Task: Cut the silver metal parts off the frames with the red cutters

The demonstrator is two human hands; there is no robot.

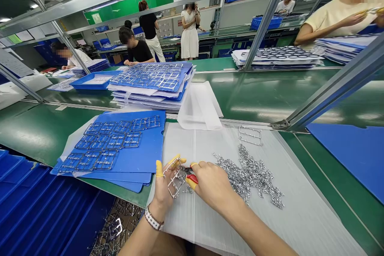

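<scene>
My left hand (164,186), with yellow finger cots on its fingertips, holds up a shiny chrome frame of small parts (174,180). Closed around the red handles of a pair of cutting pliers (192,177) is my right hand (211,180), also wearing yellow cots. The dark jaws of the pliers meet the upper right side of the frame. A few loose chrome pieces (187,189) lie under the hands on the white foam sheet (207,224). To the right spreads a heap of small chrome parts (249,174). One frame (250,135) rests flat behind the heap.
Blue sheets (147,152) at left carry several chrome frames (102,140). Behind them stands a tall stack of layered sheets (144,98). A metal post (336,84) slants down at right. Below left, a blue bin (87,220) holds emptied frames. Several people work across the bench.
</scene>
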